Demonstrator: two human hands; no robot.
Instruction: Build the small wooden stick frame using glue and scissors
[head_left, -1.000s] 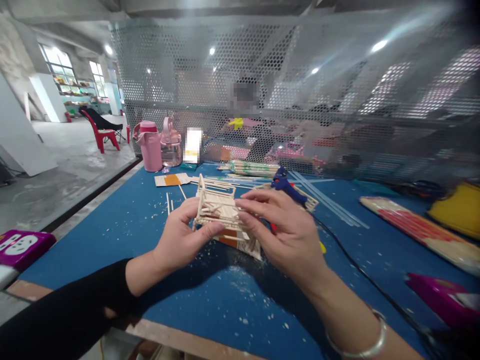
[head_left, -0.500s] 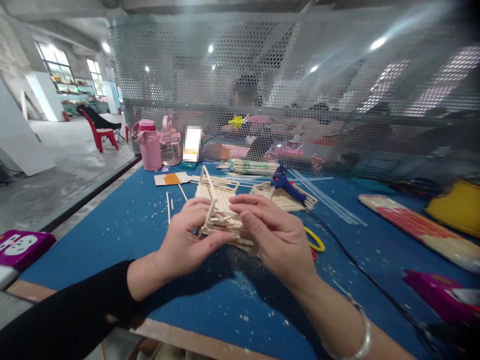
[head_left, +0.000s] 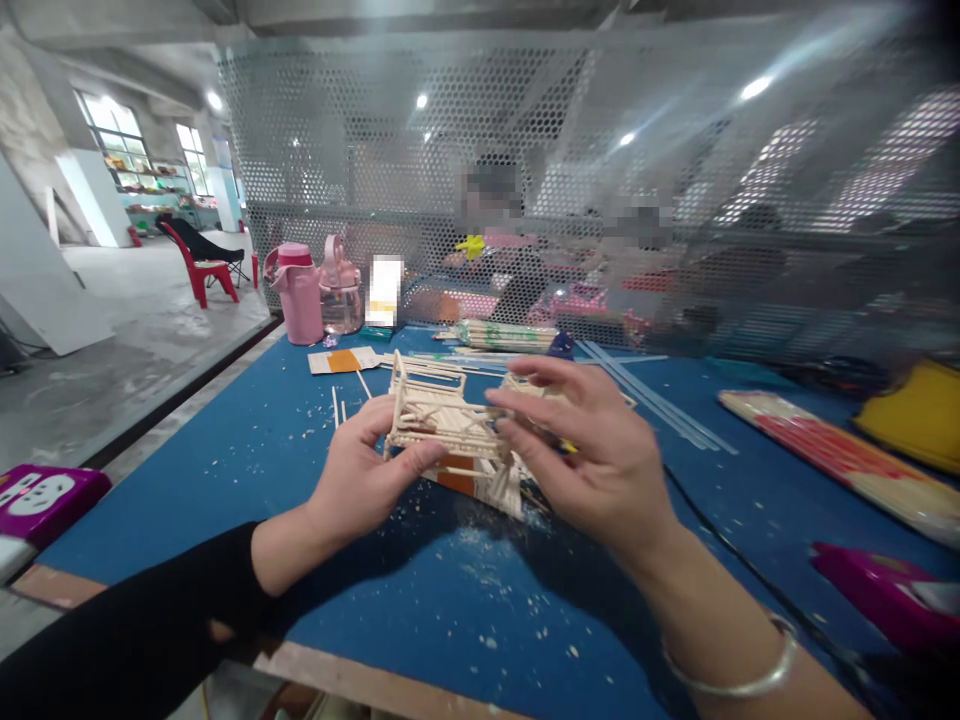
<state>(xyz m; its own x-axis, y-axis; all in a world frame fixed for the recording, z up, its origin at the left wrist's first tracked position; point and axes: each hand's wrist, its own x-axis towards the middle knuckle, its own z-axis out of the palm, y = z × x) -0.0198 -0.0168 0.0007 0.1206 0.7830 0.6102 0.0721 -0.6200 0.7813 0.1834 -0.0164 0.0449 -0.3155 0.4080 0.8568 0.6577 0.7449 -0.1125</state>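
Note:
My left hand [head_left: 367,460] is closed around the left end of a small model made of thin wooden sticks [head_left: 450,425]. Its thumb lies along the model's near side, and the model is held tilted above the table. At the model's right end is my right hand [head_left: 592,450], its fingers apart and thumb spread; whether a fingertip touches the sticks is unclear. Below the model lies a piece of card with an orange patch [head_left: 457,475] beside a bundle of pale sticks [head_left: 502,490]. Behind my right hand, a blue glue gun [head_left: 561,345] is mostly hidden.
The blue table [head_left: 247,480] carries loose sticks, clear glue sticks [head_left: 652,390] and a bagged stick bundle [head_left: 510,333]. A pink flask [head_left: 301,300] stands at the back left. A black cable [head_left: 720,540] runs along the right. Behind rises a perforated metal screen [head_left: 337,150].
My right hand has moved right and its fingers have spread away from the stick model. The model has turned in my left hand, showing more of its near side.

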